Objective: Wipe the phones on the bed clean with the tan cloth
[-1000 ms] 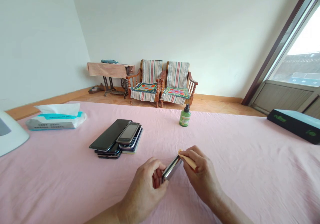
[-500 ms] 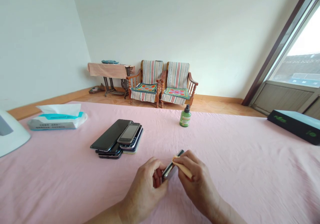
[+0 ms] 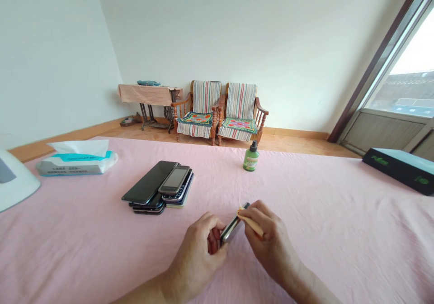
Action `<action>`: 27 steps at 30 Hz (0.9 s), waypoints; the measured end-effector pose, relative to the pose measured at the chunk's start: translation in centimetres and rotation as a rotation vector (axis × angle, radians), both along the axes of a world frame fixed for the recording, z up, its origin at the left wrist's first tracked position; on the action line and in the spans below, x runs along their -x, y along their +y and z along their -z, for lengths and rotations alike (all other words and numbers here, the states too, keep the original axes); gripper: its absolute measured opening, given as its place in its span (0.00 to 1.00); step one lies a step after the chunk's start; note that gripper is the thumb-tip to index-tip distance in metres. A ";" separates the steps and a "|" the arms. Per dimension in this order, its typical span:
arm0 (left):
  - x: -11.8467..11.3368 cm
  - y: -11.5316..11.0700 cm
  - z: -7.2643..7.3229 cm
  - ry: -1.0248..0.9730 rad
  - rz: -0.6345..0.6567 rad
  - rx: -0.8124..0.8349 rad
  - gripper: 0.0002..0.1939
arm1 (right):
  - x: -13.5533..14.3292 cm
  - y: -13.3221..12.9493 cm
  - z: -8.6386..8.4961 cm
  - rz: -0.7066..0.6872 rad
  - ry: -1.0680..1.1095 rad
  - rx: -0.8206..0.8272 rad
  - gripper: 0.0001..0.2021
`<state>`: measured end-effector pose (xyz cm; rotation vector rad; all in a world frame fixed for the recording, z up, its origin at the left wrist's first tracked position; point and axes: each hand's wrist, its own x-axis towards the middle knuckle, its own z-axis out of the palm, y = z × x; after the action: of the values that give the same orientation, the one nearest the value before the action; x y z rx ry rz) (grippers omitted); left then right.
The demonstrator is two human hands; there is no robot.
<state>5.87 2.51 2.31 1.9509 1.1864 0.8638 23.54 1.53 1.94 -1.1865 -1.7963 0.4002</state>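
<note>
My left hand [image 3: 201,245] grips the near end of a mobile phone [image 3: 231,229], which is tilted on its edge above the pink cloth. Pinched in my right hand [image 3: 269,236] is a folded yellow cloth [image 3: 251,225], pressed against the phone's upper edge near its far end. Most of the phone's face is turned away from view. To the left lies a stack of phones: a large black smartphone [image 3: 151,184] on top at one side, and a small grey phone [image 3: 174,180] over several others beside it.
A green spray bottle [image 3: 250,158] stands on the pink tablecloth [image 3: 322,204] beyond my hands. A tissue pack [image 3: 76,163] and part of a white object [image 3: 16,186] are at the left. At the right edge sits a black box [image 3: 400,170]. Two wooden chairs [image 3: 240,109] stand beyond.
My right hand has slid the yellow cloth slightly up and right along the phone's edge, toward its far end. My left hand keeps its grip in nearly the same place.
</note>
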 end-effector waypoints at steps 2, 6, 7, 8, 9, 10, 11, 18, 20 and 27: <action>0.0 0.1 0.1 -0.022 0.006 -0.003 0.05 | 1.0 -0.8 -0.2 -0.122 -0.009 -0.003 0.16; 0.1 0.2 0.2 -0.033 0.009 -0.005 0.05 | 1.7 -1.0 -0.2 -0.183 -0.027 0.010 0.16; 0.1 0.2 0.2 -0.027 0.007 -0.005 0.05 | 1.4 -0.7 -0.2 -0.136 -0.020 0.011 0.16; 0.1 0.2 0.1 -0.019 0.005 -0.004 0.06 | 0.8 -0.3 -0.1 -0.074 -0.008 0.011 0.15; 0.0 0.2 0.1 -0.010 0.003 -0.003 0.06 | 0.2 0.2 0.0 -0.006 0.002 0.015 0.14; 0.0 0.1 0.0 -0.001 0.000 -0.004 0.07 | -0.5 0.7 0.1 0.066 0.016 0.016 0.12; 0.0 0.0 -0.1 0.008 -0.003 -0.007 0.07 | -1.1 1.1 0.1 0.128 0.020 0.024 0.11; 0.3 -0.6 -0.5 0.110 0.070 -0.179 0.11 | -2.5 1.7 0.2 0.278 0.038 0.153 0.09; 0.7 -0.5 -0.6 0.159 0.102 -0.340 0.12 | -2.5 1.7 0.4 0.283 0.048 0.152 0.09; 1.2 -0.5 -1.5 0.473 0.193 -0.905 0.13 | -3.0 2.0 0.8 0.315 0.060 0.133 0.09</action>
<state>4.70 2.01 3.84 3.0786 0.8754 0.9560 26.50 3.50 1.17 -1.5075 -1.5177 0.3705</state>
